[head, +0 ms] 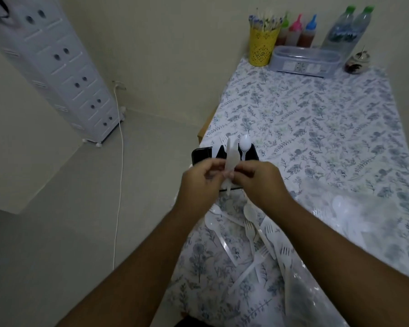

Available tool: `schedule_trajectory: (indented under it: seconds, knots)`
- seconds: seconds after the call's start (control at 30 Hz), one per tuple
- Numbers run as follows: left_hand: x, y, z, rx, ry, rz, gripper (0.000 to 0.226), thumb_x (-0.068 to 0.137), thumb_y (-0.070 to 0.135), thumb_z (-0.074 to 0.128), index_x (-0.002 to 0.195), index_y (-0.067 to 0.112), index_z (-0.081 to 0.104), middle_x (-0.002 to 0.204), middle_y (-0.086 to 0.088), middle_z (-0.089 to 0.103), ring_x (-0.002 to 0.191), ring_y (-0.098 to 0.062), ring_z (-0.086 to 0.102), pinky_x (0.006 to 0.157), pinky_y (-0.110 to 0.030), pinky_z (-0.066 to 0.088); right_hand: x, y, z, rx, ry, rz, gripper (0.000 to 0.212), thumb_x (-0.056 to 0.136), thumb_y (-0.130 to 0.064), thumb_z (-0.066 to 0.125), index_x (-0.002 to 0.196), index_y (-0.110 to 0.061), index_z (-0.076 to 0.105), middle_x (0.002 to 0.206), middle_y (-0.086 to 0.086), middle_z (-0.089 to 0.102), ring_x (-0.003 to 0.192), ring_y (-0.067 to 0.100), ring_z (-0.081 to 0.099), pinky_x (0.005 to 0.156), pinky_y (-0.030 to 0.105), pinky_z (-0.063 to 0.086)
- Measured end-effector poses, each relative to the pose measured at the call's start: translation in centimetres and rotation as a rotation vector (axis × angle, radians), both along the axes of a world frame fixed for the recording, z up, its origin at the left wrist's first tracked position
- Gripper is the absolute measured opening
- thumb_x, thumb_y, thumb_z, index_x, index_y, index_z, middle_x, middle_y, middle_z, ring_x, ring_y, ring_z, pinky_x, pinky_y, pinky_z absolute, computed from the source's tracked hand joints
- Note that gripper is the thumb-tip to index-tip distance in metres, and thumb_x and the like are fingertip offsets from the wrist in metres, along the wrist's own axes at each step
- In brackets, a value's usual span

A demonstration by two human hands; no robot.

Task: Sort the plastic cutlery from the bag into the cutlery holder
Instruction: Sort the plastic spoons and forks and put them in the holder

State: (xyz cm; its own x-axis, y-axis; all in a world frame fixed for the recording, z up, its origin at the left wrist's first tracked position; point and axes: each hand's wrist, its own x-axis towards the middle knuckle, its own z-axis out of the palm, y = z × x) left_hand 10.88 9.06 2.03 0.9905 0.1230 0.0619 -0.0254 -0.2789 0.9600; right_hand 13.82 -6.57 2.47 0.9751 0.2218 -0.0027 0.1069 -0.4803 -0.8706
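Black cutlery holder [250, 152] at table edge [316, 119], spoon [244, 142] upright inside. Left hand [198, 185] and right hand [260, 182] pinch one white knife [229, 164] above it. Risk: the loose two-handed pinch drops it off the edge.

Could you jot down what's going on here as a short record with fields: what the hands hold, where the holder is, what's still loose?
left hand: left hand pinches the white plastic knife
right hand: right hand pinches the same knife from the other side
holder: black cutlery holder just beyond the hands, at the table's near left corner
already in holder: a white spoon standing upright, a fork beside it
still loose: forks and spoons on the floral tablecloth
bag: clear plastic bag at right, spoons inside
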Motion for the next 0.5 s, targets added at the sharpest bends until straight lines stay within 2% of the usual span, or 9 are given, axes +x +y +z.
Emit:
schedule_trajectory:
  seconds: [0.03, 0.13, 0.23, 0.33, 0.37, 0.43, 0.5]
  knots:
    - [1.2, 0.4, 0.7, -0.001, -0.026, 0.01, 0.015, 0.088, 0.012, 0.073, 0.101, 0.02, 0.072, 0.094, 0.008, 0.075, 0.089, -0.005, 0.072, 0.079, -0.024, 0.059, 1.2, 0.5, 0.8, 0.012, -0.022, -0.009, 0.007, 0.09, -0.017, 0.075, 0.093, -0.016, 0.081, 0.081, 0.003, 0.077, 0.08, 0.021, 0.073, 0.078, 0.042, 0.06]
    - [4.2, 1.3, 2.2, -0.007, -0.078, 0.036, 0.017, 0.089, 0.01, 0.072, 0.106, 0.016, 0.071, 0.096, 0.005, 0.076, 0.091, -0.007, 0.073, 0.082, -0.027, 0.059, 4.2, 1.8, 2.3, 0.04, -0.071, -0.032, 0.008, 0.09, -0.018, 0.075, 0.096, -0.018, 0.08, 0.083, 0.0, 0.076, 0.08, 0.014, 0.072, 0.075, 0.028, 0.059]
    - [6.0, 1.9, 2.0, 0.025, -0.108, 0.059, 0.018, 0.089, 0.009, 0.072, 0.105, 0.016, 0.07, 0.095, 0.01, 0.074, 0.089, -0.003, 0.071, 0.079, -0.018, 0.056, 6.1, 2.9, 2.1, 0.043, -0.086, -0.042, 0.008, 0.091, -0.018, 0.074, 0.096, -0.018, 0.079, 0.083, 0.001, 0.077, 0.08, 0.017, 0.072, 0.072, 0.028, 0.058]
    - [6.7, 2.4, 0.5, 0.059, -0.066, 0.077, 0.017, 0.09, 0.008, 0.07, 0.104, 0.016, 0.07, 0.094, 0.009, 0.074, 0.087, -0.002, 0.071, 0.077, -0.017, 0.056, 6.6, 3.6, 0.4, 0.022, -0.065, -0.036, 0.01, 0.091, -0.017, 0.072, 0.098, -0.018, 0.08, 0.082, -0.005, 0.074, 0.076, 0.005, 0.069, 0.068, 0.013, 0.052]
    - [6.7, 2.5, -0.2, 0.076, -0.043, 0.076, 0.016, 0.09, 0.008, 0.07, 0.104, 0.016, 0.07, 0.093, 0.009, 0.074, 0.086, -0.002, 0.071, 0.077, -0.017, 0.057, 6.6, 3.7, -0.2, -0.038, -0.065, -0.025, 0.009, 0.093, -0.018, 0.071, 0.093, -0.014, 0.079, 0.08, -0.003, 0.073, 0.073, 0.006, 0.066, 0.065, 0.013, 0.05]
    - [6.5, 2.5, -1.4, 0.126, -0.012, 0.07, 0.014, 0.09, 0.009, 0.07, 0.102, 0.016, 0.072, 0.088, 0.011, 0.073, 0.081, 0.002, 0.07, 0.076, -0.016, 0.056, 6.6, 3.8, -1.4, -0.188, -0.063, 0.017, 0.021, 0.095, -0.017, 0.067, 0.079, -0.005, 0.071, 0.071, 0.003, 0.066, 0.064, 0.015, 0.057, 0.056, 0.012, 0.042]
    - [6.4, 2.5, -2.1, 0.205, -0.002, 0.079, 0.011, 0.089, 0.012, 0.071, 0.1, 0.016, 0.073, 0.084, 0.01, 0.073, 0.075, 0.005, 0.068, 0.072, -0.011, 0.054, 6.5, 4.0, -2.1, -0.297, -0.089, 0.045, 0.037, 0.097, -0.01, 0.062, 0.061, -0.014, 0.056, 0.06, -0.003, 0.051, 0.057, 0.013, 0.048, 0.048, 0.013, 0.031]
